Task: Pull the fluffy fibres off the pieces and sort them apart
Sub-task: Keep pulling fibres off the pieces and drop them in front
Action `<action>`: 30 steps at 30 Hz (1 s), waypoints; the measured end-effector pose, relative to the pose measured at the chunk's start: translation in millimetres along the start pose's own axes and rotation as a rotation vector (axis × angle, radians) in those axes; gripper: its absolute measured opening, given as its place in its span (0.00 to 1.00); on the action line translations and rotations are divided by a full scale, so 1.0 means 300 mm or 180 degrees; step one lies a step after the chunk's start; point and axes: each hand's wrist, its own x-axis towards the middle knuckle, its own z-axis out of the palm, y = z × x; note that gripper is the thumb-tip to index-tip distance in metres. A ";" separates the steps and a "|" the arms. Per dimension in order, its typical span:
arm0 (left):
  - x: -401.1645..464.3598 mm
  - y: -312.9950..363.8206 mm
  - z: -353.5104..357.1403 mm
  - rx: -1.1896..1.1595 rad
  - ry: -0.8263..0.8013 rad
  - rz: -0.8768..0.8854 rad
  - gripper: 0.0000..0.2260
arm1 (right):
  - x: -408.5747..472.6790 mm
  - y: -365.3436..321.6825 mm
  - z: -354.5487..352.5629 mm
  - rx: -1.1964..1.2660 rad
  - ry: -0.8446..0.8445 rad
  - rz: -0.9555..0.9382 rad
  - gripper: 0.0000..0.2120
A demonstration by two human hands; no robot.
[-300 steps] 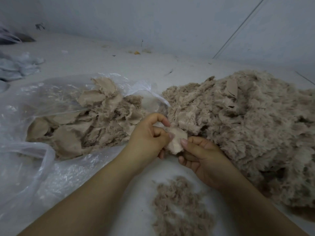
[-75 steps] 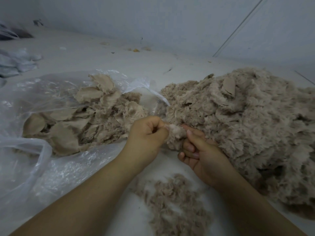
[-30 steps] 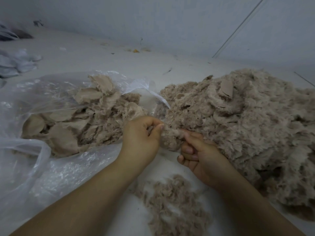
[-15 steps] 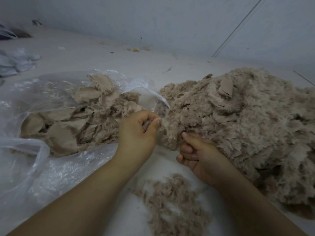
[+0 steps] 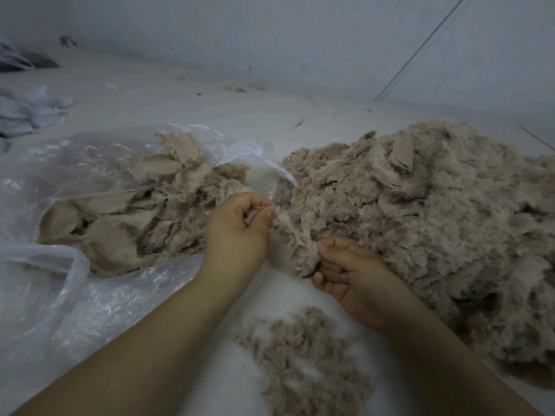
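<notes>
A beige fluffy piece [image 5: 295, 238] stretches between my hands at the near edge of the big heap of fluffy pieces [image 5: 435, 223] on the right. My left hand [image 5: 237, 229] pinches a tuft of its fibres between thumb and fingers. My right hand [image 5: 348, 274] grips the piece's lower end, fingers curled round it. A small pile of loose pulled fibres [image 5: 303, 352] lies on the white surface below my hands. Stripped flat beige pieces [image 5: 135, 202] sit in the clear plastic bag [image 5: 60, 289] on the left.
The white work surface [image 5: 180, 103] runs back to a pale wall. Crumpled white plastic bags [image 5: 27, 112] lie at the far left. Small scraps [image 5: 239, 89] dot the surface near the wall.
My left hand has drawn up and to the left with a pinch of fibres, stretching the piece. My right hand stays low, holding the piece against the heap's edge.
</notes>
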 end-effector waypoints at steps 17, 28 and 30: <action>0.003 0.007 -0.009 -0.1111 0.0138 -0.0303 0.11 | 0.009 -0.006 0.015 0.0239 0.0463 0.0097 0.16; -0.042 0.030 0.022 0.0028 -0.1033 -0.0011 0.13 | 0.001 0.005 -0.008 -0.0087 -0.0170 -0.0120 0.13; -0.041 0.027 0.024 0.0513 -0.1096 0.0182 0.08 | -0.001 0.002 -0.005 -0.0104 -0.0160 -0.0102 0.07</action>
